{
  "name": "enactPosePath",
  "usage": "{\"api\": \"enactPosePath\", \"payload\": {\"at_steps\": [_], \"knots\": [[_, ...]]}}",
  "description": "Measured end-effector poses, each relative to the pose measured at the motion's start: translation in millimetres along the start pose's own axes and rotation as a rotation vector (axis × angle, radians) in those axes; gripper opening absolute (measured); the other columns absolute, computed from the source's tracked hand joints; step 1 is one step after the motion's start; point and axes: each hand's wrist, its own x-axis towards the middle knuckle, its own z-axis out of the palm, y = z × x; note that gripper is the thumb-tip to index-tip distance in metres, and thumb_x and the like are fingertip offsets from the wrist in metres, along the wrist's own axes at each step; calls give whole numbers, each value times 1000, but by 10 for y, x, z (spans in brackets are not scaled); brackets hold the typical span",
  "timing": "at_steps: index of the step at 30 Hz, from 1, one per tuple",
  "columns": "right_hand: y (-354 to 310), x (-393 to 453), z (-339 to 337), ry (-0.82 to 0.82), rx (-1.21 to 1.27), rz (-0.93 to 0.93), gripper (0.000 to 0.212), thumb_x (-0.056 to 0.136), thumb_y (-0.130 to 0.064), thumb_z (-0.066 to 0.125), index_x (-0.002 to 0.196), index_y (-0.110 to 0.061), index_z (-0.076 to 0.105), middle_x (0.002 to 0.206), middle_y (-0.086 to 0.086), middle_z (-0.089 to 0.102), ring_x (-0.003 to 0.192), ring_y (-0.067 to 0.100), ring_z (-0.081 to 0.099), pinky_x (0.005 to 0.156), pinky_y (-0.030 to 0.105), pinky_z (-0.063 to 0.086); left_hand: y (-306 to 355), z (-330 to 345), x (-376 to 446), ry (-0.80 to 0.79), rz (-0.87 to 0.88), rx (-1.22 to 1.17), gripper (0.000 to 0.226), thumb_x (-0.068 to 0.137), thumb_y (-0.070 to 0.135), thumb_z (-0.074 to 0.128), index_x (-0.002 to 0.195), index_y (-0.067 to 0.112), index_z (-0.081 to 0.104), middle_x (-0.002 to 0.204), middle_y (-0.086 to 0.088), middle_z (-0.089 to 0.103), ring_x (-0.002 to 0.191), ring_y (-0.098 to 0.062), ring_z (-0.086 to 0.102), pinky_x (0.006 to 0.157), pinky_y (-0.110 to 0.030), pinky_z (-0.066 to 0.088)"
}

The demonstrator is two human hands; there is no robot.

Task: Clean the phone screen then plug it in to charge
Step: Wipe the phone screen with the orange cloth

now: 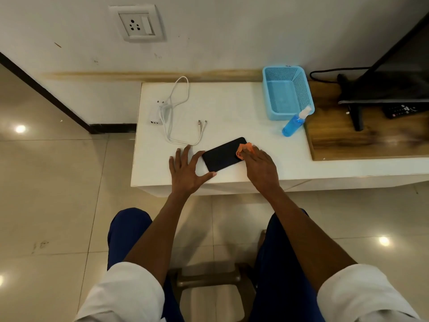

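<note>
A black phone (222, 155) lies screen up on the white table (232, 108), near its front edge. My left hand (185, 169) has its fingers spread, with index finger and thumb bracing the phone's near-left end. My right hand (261, 167) presses an orange cloth (245, 148) onto the phone's far right end. A white charger adapter (156, 113) lies at the table's left, and its white cable (176, 117) loops forward with its connector ends (202, 123) lying free just behind the phone. A wall socket (138, 24) sits above the table on the left.
A blue spray bottle (293, 123) lies tilted in front of a blue mesh basket (286, 91) at the back right. Farther right are a wooden surface (336, 140), a TV (394, 73) on its stand and a remote (404, 110). Tiled floor lies below, and a stool (209, 282) stands between my knees.
</note>
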Motion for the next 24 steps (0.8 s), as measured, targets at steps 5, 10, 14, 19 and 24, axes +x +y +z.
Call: {"api": "enactPosePath", "payload": {"at_steps": [5, 10, 14, 19, 24], "knots": [[-7, 211, 29, -2, 76, 79, 46, 98, -9, 54, 144, -10, 46, 148, 11, 48, 141, 27, 41, 119, 37, 31, -15, 36, 10, 1, -3, -7, 84, 74, 79, 56, 146, 40, 37, 163, -2, 15, 152, -31, 4, 121, -54, 4], [-130, 453, 10, -30, 149, 42, 45, 98, -20, 58, 142, -16, 48, 145, 6, 52, 135, 24, 48, 113, 38, 40, -31, 49, 19, 16, 18, 24, 85, 75, 80, 54, 147, 38, 37, 163, -4, 18, 152, -32, 6, 121, -55, 6], [-347, 431, 69, 4, 215, -143, 39, 95, -11, 60, 134, -13, 58, 139, 8, 59, 132, 26, 52, 109, 38, 44, -36, 62, 20, 8, 16, 53, 87, 75, 83, 49, 148, 39, 34, 163, -3, 16, 152, -31, 5, 121, -54, 6], [-494, 293, 91, 10, 370, -222, 39, 96, -6, 58, 135, -13, 59, 138, 7, 59, 131, 23, 54, 110, 34, 43, -24, 36, 16, -14, 8, 68, 90, 73, 84, 47, 149, 37, 32, 164, -3, 13, 152, -31, 4, 121, -53, 3], [-319, 211, -203, 188, 940, 354, 28, 103, -28, 47, 122, -29, 66, 112, -23, 69, 108, 0, 63, 93, 11, 45, -18, -15, 17, -69, 15, 27, 95, 75, 81, 53, 153, 38, 21, 165, -2, 7, 152, -30, -1, 120, -52, -1]]}}
